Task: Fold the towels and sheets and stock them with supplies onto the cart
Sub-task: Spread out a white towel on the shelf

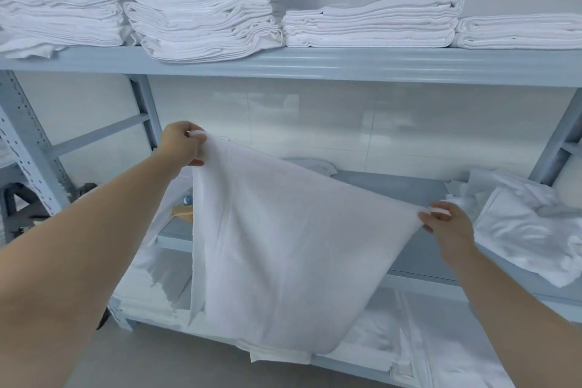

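A white towel hangs spread out in front of a grey metal shelf rack. My left hand pinches its upper left corner, raised above the middle shelf. My right hand pinches the opposite corner, lower and to the right, just over the shelf's front edge. The cloth slopes down from left to right and drapes toward the floor, hiding part of the shelf behind it.
Folded white linen stacks fill the top shelf. A loose heap of white cloth lies at the right of the middle shelf. More linen lies on the bottom shelf. A small wooden object peeks out at left.
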Demonstrator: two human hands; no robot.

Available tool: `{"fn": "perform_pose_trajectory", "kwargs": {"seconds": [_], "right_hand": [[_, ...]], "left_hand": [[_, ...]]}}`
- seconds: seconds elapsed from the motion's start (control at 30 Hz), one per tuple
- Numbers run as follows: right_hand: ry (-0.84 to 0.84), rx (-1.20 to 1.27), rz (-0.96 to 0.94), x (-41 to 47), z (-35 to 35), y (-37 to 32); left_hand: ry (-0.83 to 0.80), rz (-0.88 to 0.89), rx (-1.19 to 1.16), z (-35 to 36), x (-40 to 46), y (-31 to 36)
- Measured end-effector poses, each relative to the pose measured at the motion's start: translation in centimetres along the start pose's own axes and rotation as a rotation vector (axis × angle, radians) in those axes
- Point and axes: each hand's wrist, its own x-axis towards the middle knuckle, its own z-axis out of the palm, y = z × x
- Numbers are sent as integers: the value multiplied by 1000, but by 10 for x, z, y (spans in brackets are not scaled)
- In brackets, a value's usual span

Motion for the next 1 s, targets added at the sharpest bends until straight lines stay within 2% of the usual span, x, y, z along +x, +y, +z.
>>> {"fn": "perform_pose_trajectory", "kwargs": {"seconds": [0.17, 0.37, 0.53, 0.7, 0.77, 0.83, 0.9, 1.0], "right_hand": [[44, -255, -52, 7, 0, -23], [-19, -82, 94, -4, 0, -71], [23, 142, -82, -3, -27, -95], [123, -92, 2, -13, -34, -49], [192, -111, -52, -11, -40, -45], [218, -123, -97, -10, -45, -44], [177, -207, -70, -13, -46, -39], [259, -272, -103, -12, -46, -32]], "left_hand": [[-105, -196, -255, -1, -4, -42], [-214, -159, -308, 10, -1, -61], [-291, -24, -447, 5, 3, -63], [-342, -86, -282, 35, -10, -86], [-307, -31, -338, 42, -9, -89], [-279, -51, -379, 50, -6, -93], [-295, -101, -306, 59, -7, -100], [-295, -42, -284, 68, 0, -103]]}}
